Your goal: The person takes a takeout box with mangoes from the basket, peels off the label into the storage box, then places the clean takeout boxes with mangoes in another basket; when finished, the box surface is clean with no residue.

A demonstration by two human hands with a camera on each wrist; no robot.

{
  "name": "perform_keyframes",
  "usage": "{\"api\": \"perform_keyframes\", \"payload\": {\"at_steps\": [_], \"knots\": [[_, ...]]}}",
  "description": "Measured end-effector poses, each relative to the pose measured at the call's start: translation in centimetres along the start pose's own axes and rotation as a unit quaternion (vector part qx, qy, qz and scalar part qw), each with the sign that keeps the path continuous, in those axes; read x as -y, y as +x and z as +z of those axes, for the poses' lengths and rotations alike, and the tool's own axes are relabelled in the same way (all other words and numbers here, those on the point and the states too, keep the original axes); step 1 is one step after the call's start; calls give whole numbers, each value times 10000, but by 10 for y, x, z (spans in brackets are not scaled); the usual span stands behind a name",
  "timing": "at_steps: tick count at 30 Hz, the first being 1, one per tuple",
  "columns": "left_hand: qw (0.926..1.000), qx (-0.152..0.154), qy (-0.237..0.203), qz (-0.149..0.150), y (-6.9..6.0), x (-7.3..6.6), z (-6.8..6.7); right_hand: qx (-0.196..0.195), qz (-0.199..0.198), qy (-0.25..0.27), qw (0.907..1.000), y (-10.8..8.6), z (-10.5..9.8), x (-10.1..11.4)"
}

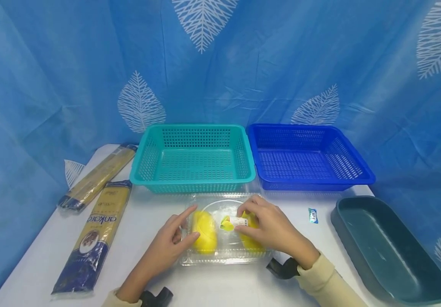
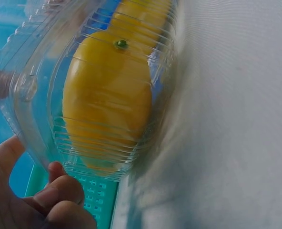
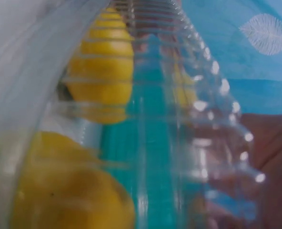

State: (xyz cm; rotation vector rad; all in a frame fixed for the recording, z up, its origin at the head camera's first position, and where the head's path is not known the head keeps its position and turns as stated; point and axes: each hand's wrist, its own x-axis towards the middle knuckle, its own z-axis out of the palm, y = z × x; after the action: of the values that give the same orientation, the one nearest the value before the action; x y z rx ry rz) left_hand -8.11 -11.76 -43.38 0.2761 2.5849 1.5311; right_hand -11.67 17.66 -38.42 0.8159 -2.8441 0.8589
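In the head view a clear plastic clamshell box with a ribbed rim lies on the white table. Several lemons show through its walls in the left wrist view. A white label with a yellow fruit picture is on top. My left hand touches the box's left side, thumb and index finger spread. My right hand rests over the right part of the lid, its bent fingers and thumb apart on either side of the label. Its palm partly hides the lemon on the right.
Behind the box stand a teal basket and a blue basket. Two long pasta packs, one nearer and one farther, lie on the left. To the right are a small wrapped packet and a dark green tray.
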Motion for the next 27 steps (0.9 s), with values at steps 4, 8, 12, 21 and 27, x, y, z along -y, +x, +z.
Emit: {"api": "perform_keyframes", "payload": {"at_steps": [4, 8, 12, 21, 27], "knots": [[10000, -12, -16, -2, 0, 1, -1, 100, -181, 467, 9987, 1, -1, -1], [10000, -19, -38, -6, 0, 2, -1, 195, -103, 976, 9950, 3, -1, -3], [10000, -29, -14, 8, -1, 2, -1, 66, 182, 1510, 9883, 3, -2, -5], [10000, -69, 1, 45, -1, 1, 0, -660, 684, 1863, 9779, 4, -8, -10], [10000, -65, -21, 61, 0, 1, 0, -1044, 883, 1781, 9745, 6, -15, -18]]}}
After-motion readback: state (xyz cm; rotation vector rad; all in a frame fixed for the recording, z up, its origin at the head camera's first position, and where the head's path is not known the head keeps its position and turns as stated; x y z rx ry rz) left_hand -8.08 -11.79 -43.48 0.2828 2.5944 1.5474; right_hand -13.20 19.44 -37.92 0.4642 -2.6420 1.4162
